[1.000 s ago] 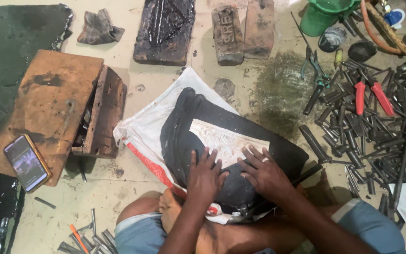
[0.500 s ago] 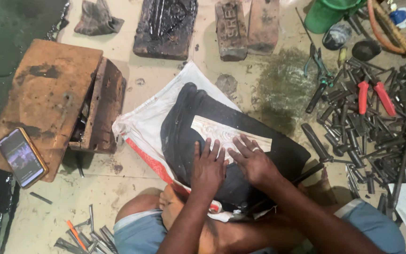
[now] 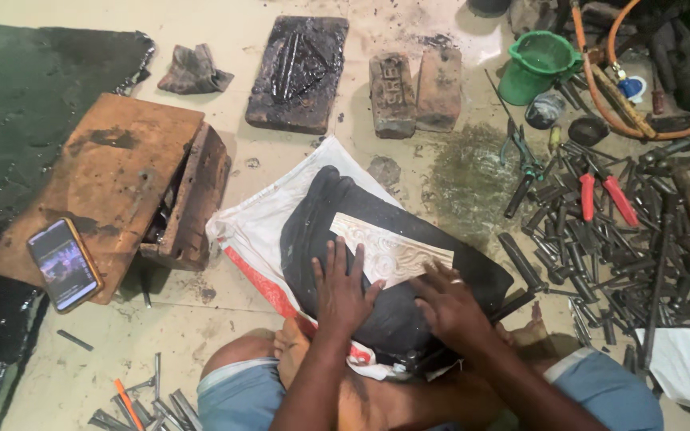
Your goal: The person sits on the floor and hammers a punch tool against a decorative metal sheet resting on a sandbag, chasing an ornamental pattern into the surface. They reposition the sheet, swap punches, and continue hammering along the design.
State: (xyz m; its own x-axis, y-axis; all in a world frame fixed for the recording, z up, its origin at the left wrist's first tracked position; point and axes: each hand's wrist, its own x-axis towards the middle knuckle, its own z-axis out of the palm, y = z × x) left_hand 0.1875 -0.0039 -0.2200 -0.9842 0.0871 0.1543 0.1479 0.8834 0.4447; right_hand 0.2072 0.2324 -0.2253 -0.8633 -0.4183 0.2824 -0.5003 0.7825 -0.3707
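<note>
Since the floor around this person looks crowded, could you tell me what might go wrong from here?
1. Both hands, left hand and right hand, press flat on the pale embossed sheet lying on the black slab; its thin edge might cut a finger.
2. The pile of metal punches lies close by the right knee and could jab it.
3. The phone overhangs the wooden board and might slide off.

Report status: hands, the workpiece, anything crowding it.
Left hand and right hand flat, fingers spread, on the black pad. Pale embossed strip lies on the pad at the fingertips. Punches and pliers heaped to the right, off the pad.
</note>
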